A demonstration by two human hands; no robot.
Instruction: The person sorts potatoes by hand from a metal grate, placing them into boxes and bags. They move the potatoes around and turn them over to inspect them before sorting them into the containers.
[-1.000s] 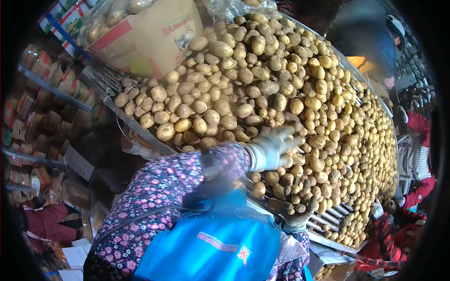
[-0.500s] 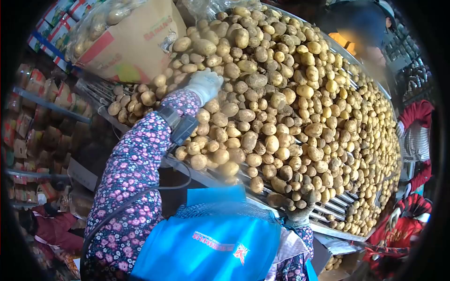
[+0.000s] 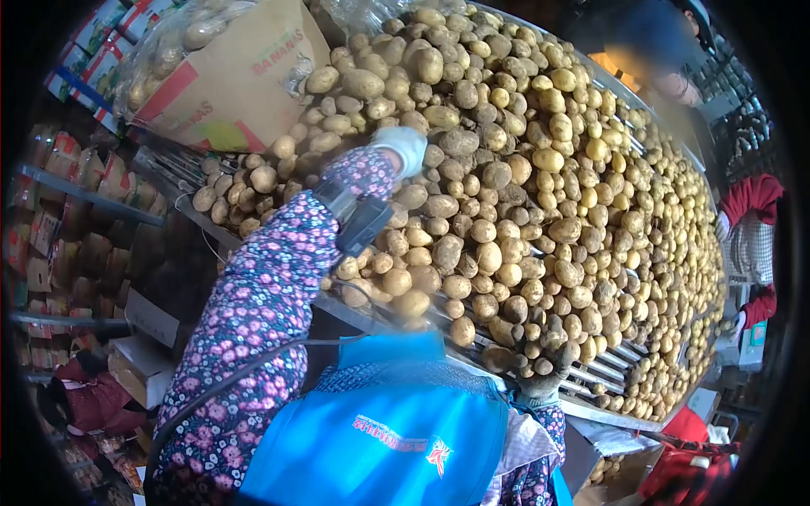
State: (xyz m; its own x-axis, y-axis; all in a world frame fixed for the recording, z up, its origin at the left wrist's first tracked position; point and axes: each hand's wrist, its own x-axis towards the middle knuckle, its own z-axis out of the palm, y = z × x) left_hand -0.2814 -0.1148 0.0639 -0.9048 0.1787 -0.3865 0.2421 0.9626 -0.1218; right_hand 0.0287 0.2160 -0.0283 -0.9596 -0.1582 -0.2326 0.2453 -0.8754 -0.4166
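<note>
Potatoes [image 3: 498, 177] of many sizes, several with soil on them, lie heaped over a slatted metal sorting table. My left hand [image 3: 401, 150], in a white glove, is over the left part of the heap, back side up. Its fingers are blurred and partly hidden, so whether they hold a potato cannot be told. A dark wrist device with a cable sits on the floral left sleeve [image 3: 245, 312]. My right hand [image 3: 542, 384], in a soiled glove, is at the near table edge. Its fingers curl round small potatoes [image 3: 525, 368].
A banana carton [image 3: 245, 76] with bagged potatoes stands at the upper left. Bare metal slats [image 3: 603, 371] show near the front edge. A person [image 3: 641, 42] is across the table, and another person's red sleeve [image 3: 751, 201] is at the right. Stacked boxes [image 3: 67, 244] line the left.
My left hand has moved to the right across the potatoes, its forearm swinging along with it. My right hand stays in place with the small potatoes.
</note>
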